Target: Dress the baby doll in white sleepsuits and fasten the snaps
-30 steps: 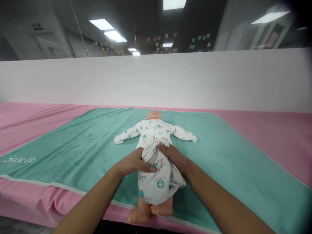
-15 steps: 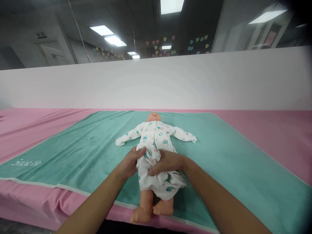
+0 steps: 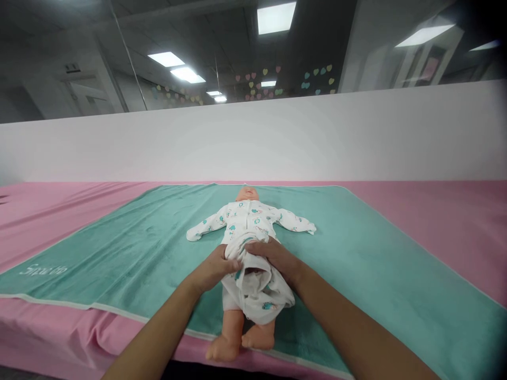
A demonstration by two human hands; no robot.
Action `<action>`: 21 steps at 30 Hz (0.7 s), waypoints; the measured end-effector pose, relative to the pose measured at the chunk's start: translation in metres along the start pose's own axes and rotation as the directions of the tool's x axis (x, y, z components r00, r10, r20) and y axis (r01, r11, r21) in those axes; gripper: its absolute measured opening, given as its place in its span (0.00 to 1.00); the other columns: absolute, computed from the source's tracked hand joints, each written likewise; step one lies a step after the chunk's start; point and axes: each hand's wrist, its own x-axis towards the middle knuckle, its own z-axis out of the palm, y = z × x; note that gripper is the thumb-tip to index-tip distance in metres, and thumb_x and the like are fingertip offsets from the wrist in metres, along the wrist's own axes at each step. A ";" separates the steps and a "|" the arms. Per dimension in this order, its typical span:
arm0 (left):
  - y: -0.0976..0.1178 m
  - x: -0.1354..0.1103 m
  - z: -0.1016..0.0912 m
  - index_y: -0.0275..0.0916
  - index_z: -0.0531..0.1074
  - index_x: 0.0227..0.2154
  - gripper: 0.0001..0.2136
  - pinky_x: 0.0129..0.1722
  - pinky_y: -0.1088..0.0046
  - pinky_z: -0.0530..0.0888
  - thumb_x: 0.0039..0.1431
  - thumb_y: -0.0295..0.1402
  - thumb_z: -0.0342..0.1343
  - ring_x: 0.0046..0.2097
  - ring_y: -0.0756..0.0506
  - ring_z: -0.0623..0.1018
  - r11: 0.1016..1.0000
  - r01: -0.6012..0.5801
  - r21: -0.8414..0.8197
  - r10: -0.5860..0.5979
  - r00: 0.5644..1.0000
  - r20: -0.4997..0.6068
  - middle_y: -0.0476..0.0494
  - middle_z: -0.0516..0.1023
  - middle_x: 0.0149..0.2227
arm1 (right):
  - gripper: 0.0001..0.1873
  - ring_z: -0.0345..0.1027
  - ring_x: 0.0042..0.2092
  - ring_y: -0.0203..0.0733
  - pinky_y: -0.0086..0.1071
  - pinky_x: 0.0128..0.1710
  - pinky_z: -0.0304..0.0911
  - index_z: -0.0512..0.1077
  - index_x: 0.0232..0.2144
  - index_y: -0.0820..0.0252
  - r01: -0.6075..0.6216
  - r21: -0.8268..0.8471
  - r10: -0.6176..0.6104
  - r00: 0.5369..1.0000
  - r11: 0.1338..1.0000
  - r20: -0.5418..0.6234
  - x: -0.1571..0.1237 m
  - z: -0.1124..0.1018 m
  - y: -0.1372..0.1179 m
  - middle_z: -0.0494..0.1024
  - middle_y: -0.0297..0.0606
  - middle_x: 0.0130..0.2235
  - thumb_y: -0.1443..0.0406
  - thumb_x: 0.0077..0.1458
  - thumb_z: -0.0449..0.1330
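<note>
A baby doll (image 3: pixel 223 345) lies on its back, head at the far end and bare feet toward me. It wears a white patterned top (image 3: pixel 248 214) with long sleeves that cover its hands. White printed baby pants (image 3: pixel 266 303) are bunched around its hips and thighs; the lower legs stick out below. My left hand (image 3: pixel 216 268) grips the waistband on the left, thumb on top. My right hand (image 3: pixel 275 256) pinches the waistband on the right near the doll's belly. Between both hands the waist opening gapes, dark inside. Some fingers are hidden by cloth.
The doll lies on a teal blanket (image 3: pixel 356 274) with white edging, spread over a pink cover (image 3: pixel 447 227). The near edge of the surface runs just under the doll's feet. A white wall (image 3: pixel 253 142) rises behind, with dark glass above it.
My right hand has shifted up toward the doll's belly, and the pants' waistband has been spread, so its opening now shows. The view has tilted slightly.
</note>
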 end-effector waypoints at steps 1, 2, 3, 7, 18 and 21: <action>0.000 0.000 -0.001 0.32 0.75 0.38 0.23 0.35 0.70 0.69 0.37 0.38 0.67 0.35 0.42 0.75 1.000 0.020 0.023 -0.021 0.999 0.034 0.40 0.78 0.33 | 0.13 0.63 0.26 0.35 0.30 0.28 0.59 0.71 0.27 0.65 -0.013 -0.042 0.013 1.000 0.999 -0.001 0.000 0.000 -0.001 0.71 0.34 0.24 0.60 0.43 0.65; 0.001 0.000 -0.002 0.33 0.75 0.39 0.23 0.37 0.70 0.70 0.36 0.35 0.68 0.36 0.41 0.75 0.999 0.040 0.036 -0.042 0.998 0.051 0.40 0.78 0.34 | 0.14 0.64 0.27 0.35 0.31 0.29 0.60 0.71 0.28 0.65 -0.021 -0.080 0.020 1.000 0.997 -0.004 -0.001 0.000 -0.003 0.72 0.35 0.25 0.59 0.43 0.65; 0.002 0.000 -0.002 0.33 0.75 0.39 0.23 0.38 0.69 0.70 0.36 0.32 0.68 0.37 0.41 0.75 0.998 0.055 0.039 -0.057 0.997 0.050 0.40 0.78 0.35 | 0.14 0.64 0.29 0.36 0.31 0.30 0.61 0.71 0.29 0.65 -0.021 -0.110 0.020 1.000 0.994 -0.007 0.000 0.000 -0.004 0.72 0.36 0.27 0.59 0.43 0.65; 0.002 -0.002 0.000 0.34 0.74 0.42 0.20 0.40 0.68 0.70 0.41 0.28 0.64 0.39 0.41 0.75 0.999 0.033 -0.041 -0.034 0.999 -0.028 0.40 0.78 0.38 | 0.16 0.66 0.37 0.40 0.34 0.38 0.62 0.72 0.34 0.63 0.039 -0.201 -0.035 0.999 0.979 0.022 0.002 -0.001 -0.004 0.73 0.37 0.33 0.61 0.42 0.66; 0.003 -0.023 0.019 0.30 0.76 0.32 0.13 0.31 0.72 0.71 0.38 0.24 0.55 0.32 0.42 0.76 0.947 -0.145 -0.286 0.004 0.896 -0.443 0.40 0.79 0.29 | 0.17 0.63 0.37 0.38 0.31 0.35 0.60 0.67 0.38 0.59 0.181 -0.603 -0.067 0.976 0.777 0.206 0.003 -0.002 -0.002 0.71 0.33 0.37 0.68 0.42 0.62; 0.005 -0.041 0.030 0.32 0.75 0.37 0.15 0.36 0.70 0.71 0.44 0.29 0.57 0.36 0.41 0.76 0.976 -0.088 -0.198 -0.021 0.870 -0.493 0.41 0.79 0.34 | 0.10 0.61 0.33 0.36 0.28 0.32 0.57 0.65 0.31 0.59 0.263 -0.738 -0.199 0.964 0.621 0.176 0.006 -0.001 0.004 0.69 0.30 0.31 0.71 0.42 0.57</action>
